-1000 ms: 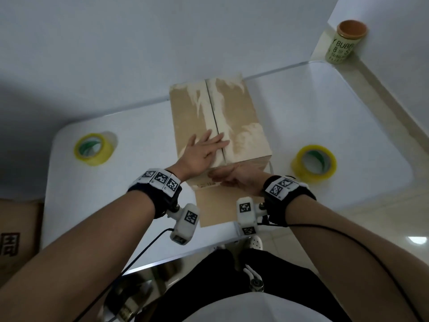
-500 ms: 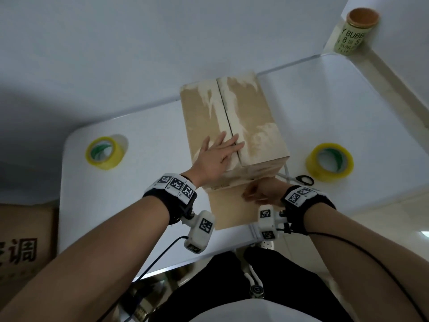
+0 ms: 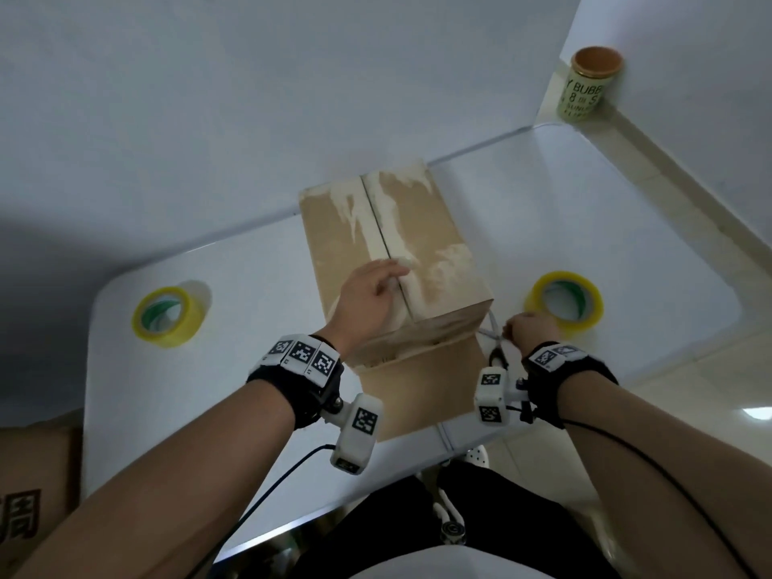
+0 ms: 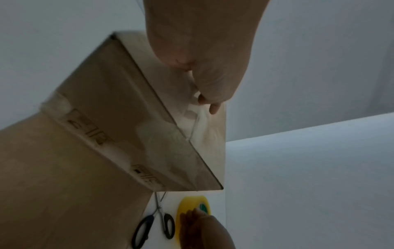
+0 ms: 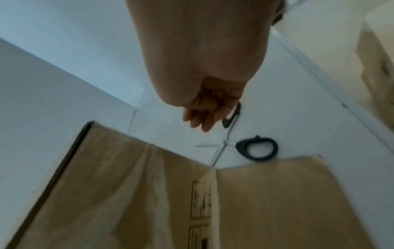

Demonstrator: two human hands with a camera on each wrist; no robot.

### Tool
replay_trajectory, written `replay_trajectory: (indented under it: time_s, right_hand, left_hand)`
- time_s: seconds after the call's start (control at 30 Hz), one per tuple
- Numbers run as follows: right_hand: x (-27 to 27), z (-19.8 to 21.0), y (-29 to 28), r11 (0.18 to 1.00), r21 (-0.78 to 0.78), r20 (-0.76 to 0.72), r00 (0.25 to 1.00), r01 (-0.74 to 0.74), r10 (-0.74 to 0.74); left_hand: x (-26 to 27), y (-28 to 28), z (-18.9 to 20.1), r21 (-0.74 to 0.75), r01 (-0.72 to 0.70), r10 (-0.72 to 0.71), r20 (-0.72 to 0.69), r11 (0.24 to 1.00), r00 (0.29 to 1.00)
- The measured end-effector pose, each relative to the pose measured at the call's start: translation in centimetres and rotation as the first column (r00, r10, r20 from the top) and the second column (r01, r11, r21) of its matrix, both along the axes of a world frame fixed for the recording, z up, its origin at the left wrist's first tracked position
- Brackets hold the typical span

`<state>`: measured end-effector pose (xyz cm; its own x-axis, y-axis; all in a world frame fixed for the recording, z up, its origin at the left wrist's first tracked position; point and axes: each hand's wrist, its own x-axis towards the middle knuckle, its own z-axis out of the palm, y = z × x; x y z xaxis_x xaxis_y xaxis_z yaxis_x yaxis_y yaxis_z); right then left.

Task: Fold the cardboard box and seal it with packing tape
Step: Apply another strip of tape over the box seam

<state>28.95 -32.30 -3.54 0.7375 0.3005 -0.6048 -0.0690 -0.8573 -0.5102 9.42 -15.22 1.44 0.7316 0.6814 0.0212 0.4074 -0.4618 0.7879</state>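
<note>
A brown cardboard box (image 3: pixel 422 240) stands on the white table (image 3: pixel 209 390), its two top flaps meeting at a middle seam. My left hand (image 3: pixel 372 292) rests on the top near the front edge, fingertips on the seam; the left wrist view shows the same fingertips (image 4: pixel 211 104) on the flap. The front flap (image 3: pixel 417 394) lies flat on the table toward me. My right hand (image 3: pixel 524 330) hovers right of the box with loosely curled fingers holding nothing, above the scissors (image 3: pixel 495 351) and beside a yellow tape roll (image 3: pixel 564 300).
A second yellow tape roll (image 3: pixel 167 317) lies at the table's left. A lidded green jar (image 3: pixel 587 87) stands on the ledge at the back right. A printed carton (image 3: pixel 33 495) sits left of the table. Black-handled scissors (image 5: pixel 255 148) lie against the box's right front corner.
My right hand left the box's front edge and moved right to the scissors and tape roll. The left hand stayed on the top seam, its fingers now less spread.
</note>
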Motion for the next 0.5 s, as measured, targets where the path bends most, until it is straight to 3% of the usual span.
replay_trajectory:
  time_s: [0.07,0.13,0.2,0.27,0.33,0.5]
  right_hand:
    - [1.5,-0.2,-0.3,1.0,-0.015,0.155,0.988,-0.018,0.02]
    - [2.2,-0.7,-0.1,0.999,-0.047,0.225,0.974,-0.023,0.033]
    - [2.6,-1.4,-0.3,0.985,-0.151,0.239,0.963,-0.088,0.123]
    - [2.9,-2.0,-0.6,0.967,-0.221,0.225,0.957,-0.131,0.181]
    - [3.4,-2.2,-0.8,0.954,-0.255,0.231,0.948,-0.156,0.217]
    - [5.0,-2.7,-0.8,0.871,-0.421,0.163,0.924,-0.253,0.347]
  left_hand:
    - [1.2,-0.1,1.4,-0.047,-0.007,0.008,0.005,0.999,1.0]
    - [2.1,0.2,2.1,0.062,0.117,-0.106,-0.159,0.991,0.982]
    - [2.6,0.3,1.9,0.096,0.305,-0.237,-0.426,0.948,0.873]
    - [2.7,-0.1,1.2,0.061,0.422,-0.304,-0.602,0.904,0.738]
    - [2.6,-0.6,0.7,0.098,0.493,-0.314,-0.66,0.865,0.683]
    - [2.8,-0.3,-0.4,0.15,0.518,-0.291,-0.682,0.842,0.671]
